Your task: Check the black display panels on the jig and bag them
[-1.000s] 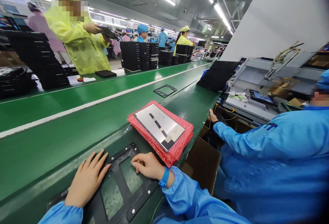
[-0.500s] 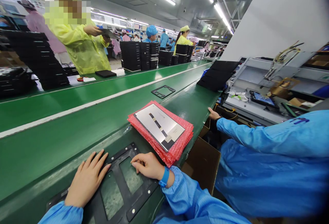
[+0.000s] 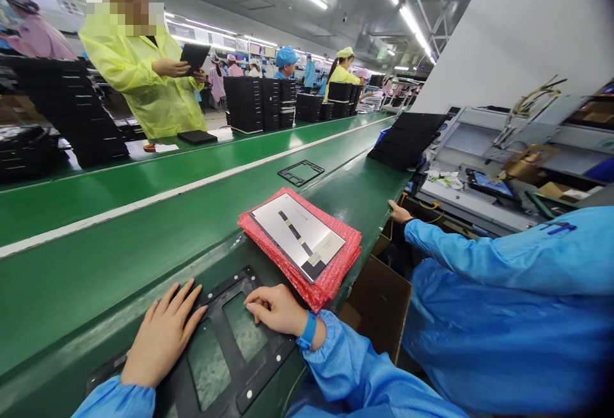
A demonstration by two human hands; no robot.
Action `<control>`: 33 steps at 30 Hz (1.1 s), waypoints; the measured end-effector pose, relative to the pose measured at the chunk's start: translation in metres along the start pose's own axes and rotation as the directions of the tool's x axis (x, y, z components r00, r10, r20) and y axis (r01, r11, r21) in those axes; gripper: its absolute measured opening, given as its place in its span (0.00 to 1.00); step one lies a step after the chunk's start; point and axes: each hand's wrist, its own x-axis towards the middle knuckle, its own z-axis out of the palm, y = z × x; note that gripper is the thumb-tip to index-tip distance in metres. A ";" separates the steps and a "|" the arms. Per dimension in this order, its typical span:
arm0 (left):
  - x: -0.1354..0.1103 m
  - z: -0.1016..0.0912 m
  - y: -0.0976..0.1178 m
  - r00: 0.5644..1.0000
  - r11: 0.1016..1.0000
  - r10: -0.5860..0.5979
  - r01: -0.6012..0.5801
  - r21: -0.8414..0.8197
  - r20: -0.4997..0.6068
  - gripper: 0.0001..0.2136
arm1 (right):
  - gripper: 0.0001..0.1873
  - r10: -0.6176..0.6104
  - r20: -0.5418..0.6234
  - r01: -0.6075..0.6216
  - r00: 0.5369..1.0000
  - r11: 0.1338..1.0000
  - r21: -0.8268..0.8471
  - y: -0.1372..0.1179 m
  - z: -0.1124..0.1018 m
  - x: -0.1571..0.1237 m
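Note:
My left hand (image 3: 160, 335) lies flat, fingers stretched out, across the left part of a black frame fixture (image 3: 225, 341) with rectangular cut-outs and small round silvery dots. Over one of its cut-outs rests my right hand (image 3: 277, 309), its fingers curled in and the thumb close to the index finger, with nothing visible between them. Just beyond the right hand, a tablet display panel (image 3: 297, 229) sits on a stack of red bubble-wrap sheets (image 3: 330, 284). The panel's silvery back faces up, with a dark flex cable strip across it.
A thin black frame (image 3: 301, 173) lies on the green conveyor (image 3: 144, 232). Across it, a person in yellow (image 3: 144, 85) holds a dark tablet beside stacked black trays (image 3: 243, 105). At right, a co-worker's hand (image 3: 399, 212) touches the table edge above a cardboard box (image 3: 378, 303).
The thin black frame on the conveyor has shifted slightly left and nearer. The person in yellow has tilted the tablet more upright. My hands have stayed still.

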 end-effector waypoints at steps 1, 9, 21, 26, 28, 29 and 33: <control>0.000 0.000 0.000 1.000 1.000 -0.002 0.002 -0.002 0.000 0.26 | 0.10 0.001 0.002 -0.001 1.000 1.000 -0.004 0.000 0.000 0.000; 0.001 -0.004 0.001 1.000 1.000 -0.004 0.004 -0.001 0.019 0.26 | 0.11 0.012 0.007 -0.012 1.000 1.000 0.000 0.000 0.000 0.000; 0.000 -0.004 0.001 1.000 1.000 0.002 -0.002 -0.003 0.014 0.26 | 0.11 -0.004 0.001 0.004 1.000 1.000 0.025 0.001 0.000 0.000; 0.000 -0.002 0.001 1.000 1.000 0.005 -0.005 -0.013 0.008 0.26 | 0.11 0.007 0.010 -0.008 1.000 1.000 0.009 0.001 0.000 0.000; 0.000 -0.002 0.001 1.000 1.000 0.007 -0.007 -0.012 0.002 0.26 | 0.11 0.014 0.010 -0.014 1.000 1.000 0.012 0.001 0.000 0.001; 0.000 -0.002 0.001 1.000 1.000 0.008 -0.008 -0.012 0.000 0.26 | 0.11 0.012 0.008 -0.012 1.000 1.000 0.012 0.001 0.000 0.001; 0.000 -0.002 0.000 1.000 1.000 0.008 -0.008 -0.012 -0.004 0.26 | 0.12 0.002 0.003 -0.002 1.000 1.000 0.009 0.001 0.000 0.001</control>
